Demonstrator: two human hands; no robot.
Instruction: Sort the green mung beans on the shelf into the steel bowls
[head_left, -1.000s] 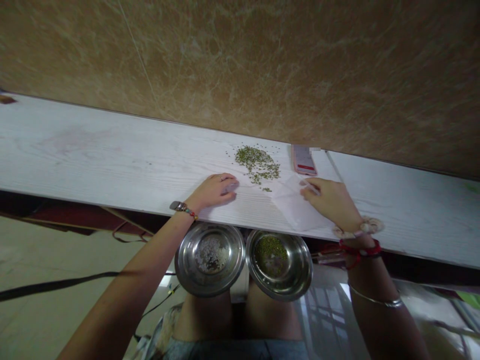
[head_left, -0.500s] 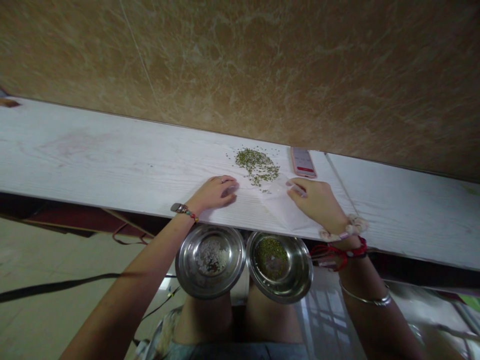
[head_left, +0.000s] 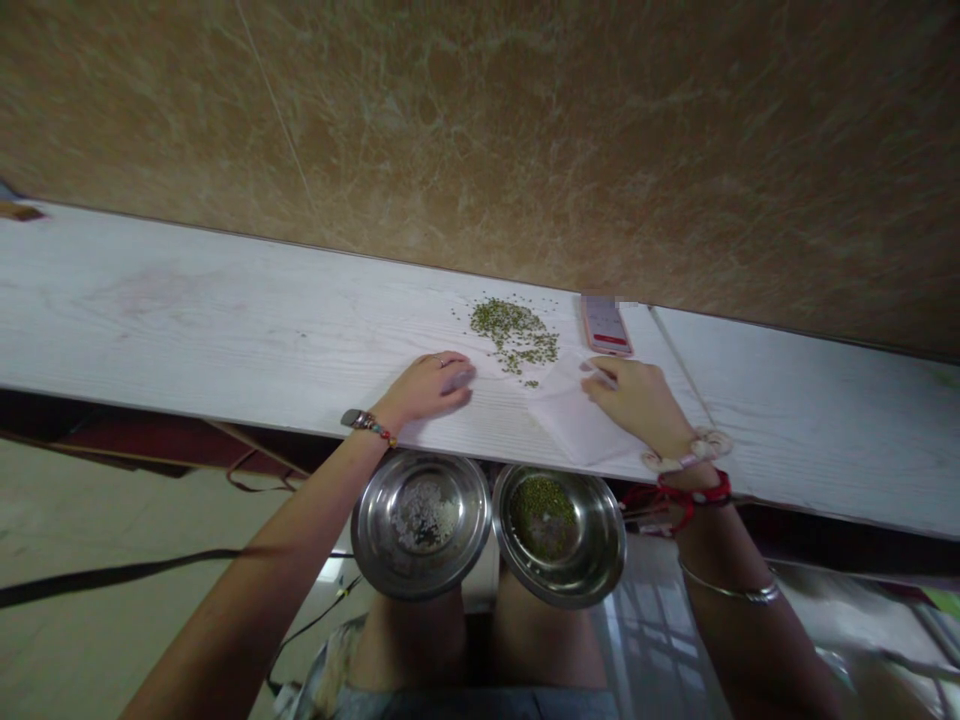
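Note:
A loose spread of mung beans (head_left: 510, 328) lies on the white wooden tabletop (head_left: 247, 330). My right hand (head_left: 634, 395) pinches the upper right edge of a thin, translucent white plastic bag (head_left: 574, 420), lying flat on the table. The bag's upper left side reaches the lower beans. My left hand (head_left: 431, 385) rests on the table left of the beans, fingers loosely bent and thumb apart; I make out nothing held in it. Below the table edge, a steel bowl (head_left: 364, 540) contains white grains and a second steel bowl (head_left: 611, 565) contains mung beans.
A phone (head_left: 606, 325) lies right of the beans, just beyond my right hand. A brown marbled wall (head_left: 480, 130) rises along the table's far edge. Both bowls rest on my thighs. A dark strap (head_left: 112, 575) runs across at the lower left.
My right hand has shifted slightly right with the bag, drawing its edge a little away from the beans. My left hand has hardly moved.

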